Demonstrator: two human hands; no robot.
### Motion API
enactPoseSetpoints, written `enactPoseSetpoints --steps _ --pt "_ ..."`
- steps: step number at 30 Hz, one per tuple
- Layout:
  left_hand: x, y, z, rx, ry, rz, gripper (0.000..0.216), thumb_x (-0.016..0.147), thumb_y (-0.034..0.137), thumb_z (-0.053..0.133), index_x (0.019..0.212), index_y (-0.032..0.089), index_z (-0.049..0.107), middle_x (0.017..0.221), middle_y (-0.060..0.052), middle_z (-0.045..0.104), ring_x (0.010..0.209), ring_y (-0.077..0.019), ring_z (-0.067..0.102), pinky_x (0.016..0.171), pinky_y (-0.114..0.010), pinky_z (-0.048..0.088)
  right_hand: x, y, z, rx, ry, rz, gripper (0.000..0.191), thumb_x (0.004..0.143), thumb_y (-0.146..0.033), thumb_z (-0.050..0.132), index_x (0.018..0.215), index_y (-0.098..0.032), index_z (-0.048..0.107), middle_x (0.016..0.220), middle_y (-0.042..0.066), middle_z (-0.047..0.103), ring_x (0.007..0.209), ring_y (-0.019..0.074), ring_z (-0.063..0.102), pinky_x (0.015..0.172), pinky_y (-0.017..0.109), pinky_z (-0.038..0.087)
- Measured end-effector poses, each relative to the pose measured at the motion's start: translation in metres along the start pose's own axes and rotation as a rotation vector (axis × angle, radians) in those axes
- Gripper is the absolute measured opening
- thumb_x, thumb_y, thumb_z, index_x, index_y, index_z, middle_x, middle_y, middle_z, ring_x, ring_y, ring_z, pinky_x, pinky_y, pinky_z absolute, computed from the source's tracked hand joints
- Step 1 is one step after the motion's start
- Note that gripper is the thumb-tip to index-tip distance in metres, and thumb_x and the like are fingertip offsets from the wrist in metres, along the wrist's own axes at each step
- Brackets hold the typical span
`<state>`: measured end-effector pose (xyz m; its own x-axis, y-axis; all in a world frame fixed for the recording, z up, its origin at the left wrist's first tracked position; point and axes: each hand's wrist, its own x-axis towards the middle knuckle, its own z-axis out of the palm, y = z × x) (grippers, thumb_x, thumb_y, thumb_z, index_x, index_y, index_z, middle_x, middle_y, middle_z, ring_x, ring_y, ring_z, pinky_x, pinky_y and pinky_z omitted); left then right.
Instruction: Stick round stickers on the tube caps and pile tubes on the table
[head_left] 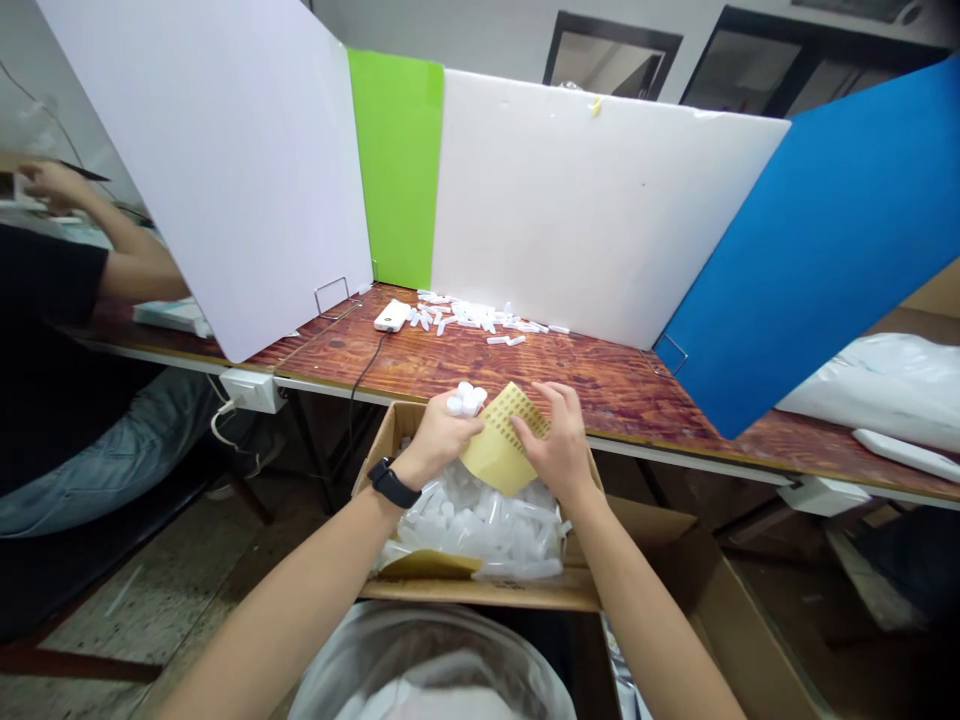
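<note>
My left hand (431,442), with a black band on its wrist, is closed around several white-capped tubes (466,400), whose caps point up. Its thumb lies at the left edge of a yellow sheet of small labels (491,455). On the sheet's other side, my right hand (562,445) grips the right edge, thumb on the face with the rows of small marks. Both hands are above an open cardboard box (517,592) filled with translucent plastic tubes (480,525). A second yellow sheet (427,565) lies at the box's near edge.
Loose white tubes (472,315) and a white device (391,316) with a cable lie on the wooden table (450,362). White, green and blue panels (810,240) stand around it. A lined bin (555,690) is below the box. Another person (45,370) sits at left.
</note>
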<state>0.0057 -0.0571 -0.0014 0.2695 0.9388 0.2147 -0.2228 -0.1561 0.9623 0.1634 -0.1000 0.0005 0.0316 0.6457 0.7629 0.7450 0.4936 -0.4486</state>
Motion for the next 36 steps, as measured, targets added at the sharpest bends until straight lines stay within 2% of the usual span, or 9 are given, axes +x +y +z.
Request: enactPoseSetpoints --steps 2,4,9,15,20,26,36 --pt "-0.001 -0.001 0.003 -0.008 0.050 0.001 0.018 0.053 0.010 0.063 0.066 0.013 0.052 0.063 0.004 0.050 0.057 -0.0087 0.048 0.057 -0.022 0.039 -0.002 -0.006 0.003 -0.084 0.031 -0.123 0.020 0.075 -0.020 0.058 0.095 -0.019 0.058 0.095 0.009 0.054 0.093 0.0232 0.050 0.083 0.040 0.042" --pt "-0.003 -0.001 0.005 -0.006 0.048 0.026 0.018 0.054 0.012 0.064 0.067 0.014 0.051 0.063 0.004 0.050 0.057 -0.0085 0.048 0.057 -0.022 0.039 -0.006 -0.012 0.008 -0.087 -0.033 -0.162 0.010 0.078 -0.019 0.054 0.086 -0.020 0.060 0.086 0.007 0.054 0.085 0.0208 0.052 0.077 0.037 0.045" --pt "-0.013 0.004 0.007 0.100 0.007 0.164 0.014 0.059 0.013 0.061 0.065 0.015 0.047 0.062 0.004 0.048 0.057 -0.0076 0.044 0.055 -0.020 0.036 -0.010 -0.021 0.015 0.030 -0.078 -0.022 0.013 0.081 -0.020 0.051 0.089 -0.019 0.061 0.087 0.007 0.054 0.082 0.0189 0.054 0.073 0.034 0.047" --pt "-0.017 0.005 0.006 0.305 -0.065 0.288 0.008 0.063 0.011 0.055 0.067 0.015 0.048 0.062 0.003 0.047 0.057 -0.0080 0.041 0.053 -0.020 0.034 -0.008 -0.024 0.012 0.146 -0.096 0.087 0.008 0.078 -0.017 0.052 0.074 -0.019 0.059 0.077 0.004 0.054 0.071 0.0160 0.053 0.064 0.029 0.046" --pt "-0.017 0.004 0.007 0.355 -0.079 0.308 0.008 0.064 0.012 0.054 0.066 0.015 0.047 0.061 0.004 0.046 0.056 -0.0078 0.039 0.052 -0.019 0.033 -0.007 -0.023 0.011 0.133 -0.129 0.102 0.005 0.076 -0.014 0.053 0.074 -0.019 0.054 0.076 0.003 0.051 0.067 0.0152 0.051 0.061 0.028 0.044" --pt "-0.018 0.005 0.008 0.376 -0.046 0.327 0.007 0.065 0.011 0.052 0.066 0.015 0.047 0.060 0.004 0.046 0.055 -0.0079 0.040 0.051 -0.019 0.032 -0.012 -0.029 0.013 0.019 -0.103 0.030 0.010 0.081 -0.015 0.047 0.079 -0.019 0.056 0.081 0.006 0.054 0.075 0.0182 0.053 0.069 0.032 0.044" --pt "-0.017 0.003 0.007 0.388 -0.062 0.342 0.005 0.068 0.014 0.053 0.073 0.015 0.051 0.063 0.003 0.049 0.056 -0.0082 0.041 0.052 -0.020 0.033 -0.008 -0.024 0.013 0.089 -0.127 0.116 0.007 0.077 -0.016 0.052 0.072 -0.019 0.049 0.073 0.001 0.049 0.066 0.0149 0.049 0.061 0.028 0.042"
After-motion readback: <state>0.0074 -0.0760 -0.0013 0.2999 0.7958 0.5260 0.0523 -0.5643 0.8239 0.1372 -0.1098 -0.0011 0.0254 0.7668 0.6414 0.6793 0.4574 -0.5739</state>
